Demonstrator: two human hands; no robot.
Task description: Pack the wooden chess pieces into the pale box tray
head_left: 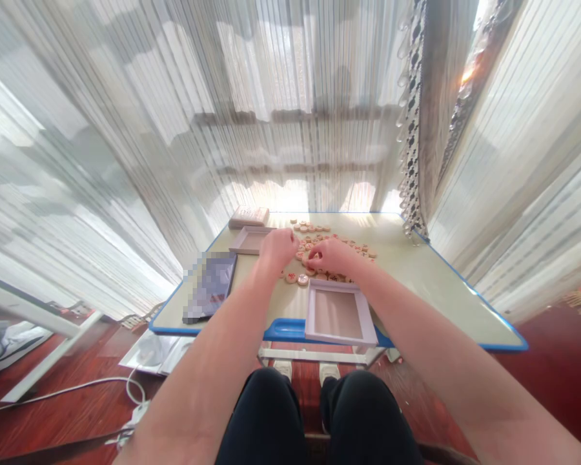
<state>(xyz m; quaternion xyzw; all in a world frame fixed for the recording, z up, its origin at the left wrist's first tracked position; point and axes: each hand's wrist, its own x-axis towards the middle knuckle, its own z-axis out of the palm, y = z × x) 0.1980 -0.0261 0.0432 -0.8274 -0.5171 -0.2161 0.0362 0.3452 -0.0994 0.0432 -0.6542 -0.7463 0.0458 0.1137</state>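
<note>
Round wooden Chinese chess pieces (291, 278) with red and dark characters lie scattered over the middle of the pale table (430, 297). My left hand (279, 248) is closed above the left side of the scatter, beside a shallow open box tray (250, 241); whatever its fingers may hold is hidden. Thumb and fingers of my right hand (336, 255) pinch at a piece among the others, to the right of my left hand. Several pieces are partly covered by my hands. Close to my body, a second shallow box (339, 314) sits at the table's front edge.
A tablet-like dark device (215, 284), partly blurred, lies on the left. Behind it, a closed box (248, 217) stands at the far left corner. String curtains (290, 129) hang behind the table. White cables (91, 382) run over the floor at left.
</note>
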